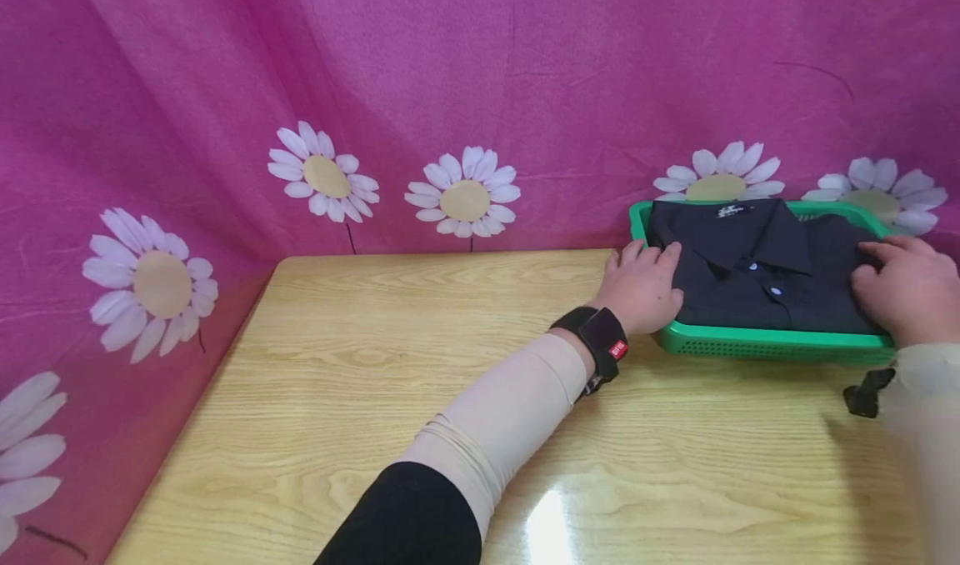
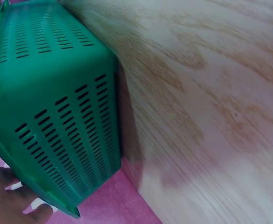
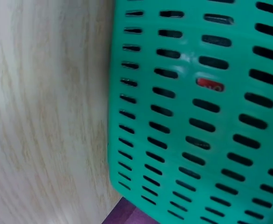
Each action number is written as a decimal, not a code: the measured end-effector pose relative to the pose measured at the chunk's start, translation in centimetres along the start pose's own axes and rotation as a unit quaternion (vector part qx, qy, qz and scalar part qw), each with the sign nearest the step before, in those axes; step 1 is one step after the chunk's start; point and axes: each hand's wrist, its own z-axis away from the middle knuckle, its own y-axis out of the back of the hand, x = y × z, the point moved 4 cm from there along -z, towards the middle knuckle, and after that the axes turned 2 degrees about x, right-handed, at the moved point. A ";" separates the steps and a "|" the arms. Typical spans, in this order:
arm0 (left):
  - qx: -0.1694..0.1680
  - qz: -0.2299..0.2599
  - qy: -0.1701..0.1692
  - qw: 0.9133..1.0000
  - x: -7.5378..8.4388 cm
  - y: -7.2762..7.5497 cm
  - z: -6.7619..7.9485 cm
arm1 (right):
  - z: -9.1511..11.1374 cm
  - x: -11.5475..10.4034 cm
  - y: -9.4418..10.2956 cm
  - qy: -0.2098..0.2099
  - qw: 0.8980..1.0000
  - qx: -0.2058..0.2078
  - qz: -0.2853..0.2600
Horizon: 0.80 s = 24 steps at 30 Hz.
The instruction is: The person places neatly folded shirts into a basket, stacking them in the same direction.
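A folded black collared shirt [image 1: 738, 273] with white buttons lies in a green plastic basket [image 1: 780, 342] at the table's right back. At the basket's left rim is my left hand [image 1: 639, 288], its fingers spread and reaching over the rim to the shirt's edge. Some of those fingers [image 2: 36, 212] show beside the rim in the left wrist view. My right hand [image 1: 911, 288] rests over the opposite rim, fingertips and thumb touching the shirt's right side. The right wrist view holds only the slotted basket wall [image 3: 197, 121], with no hand visible.
The basket stands on a light wood-grain table [image 1: 360, 365], close to its back edge. Behind and to the left hangs a pink curtain [image 1: 420, 65] with white daisies. A black strap [image 1: 592, 340] circles my left wrist; a small black piece [image 1: 868, 392] sits by the right.
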 end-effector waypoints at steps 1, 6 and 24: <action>-0.001 -0.003 0.003 1.000 -0.1 0.0 0.0 | 0.0 0.0 -0.1 -0.001 1.000 -0.010 0.010; -0.018 0.002 0.024 1.000 -0.8 -0.1 0.1 | -0.3 0.1 -0.4 0.001 0.998 -0.047 0.043; -0.002 0.035 0.049 0.998 -10.9 -0.4 1.9 | 0.1 -4.5 -1.3 0.081 0.995 0.034 -0.042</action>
